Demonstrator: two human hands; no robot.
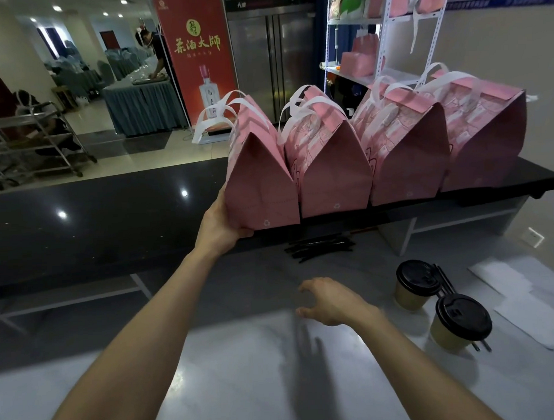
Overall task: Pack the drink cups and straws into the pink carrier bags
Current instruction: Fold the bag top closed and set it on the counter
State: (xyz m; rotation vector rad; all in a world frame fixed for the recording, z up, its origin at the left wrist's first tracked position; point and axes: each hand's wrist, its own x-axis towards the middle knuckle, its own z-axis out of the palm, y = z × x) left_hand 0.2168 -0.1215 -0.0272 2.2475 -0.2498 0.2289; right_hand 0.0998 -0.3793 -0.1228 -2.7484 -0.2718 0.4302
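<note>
Four pink carrier bags with white handles stand closed in a row on the far black counter (504, 183), contents hidden; the leftmost bag (259, 179) sits at the near edge, the other three bags (405, 148) just right of it. On the near grey table (244, 383), two paper cups with black lids (442, 304) stand at right with black straws beside them, and a straw pile (319, 246) lies further back. Left hand (221, 221) grips the leftmost bag's lower left corner, arm stretched out; right hand (330, 300) hovers over the table, fingers loosely spread, holding nothing.
</note>
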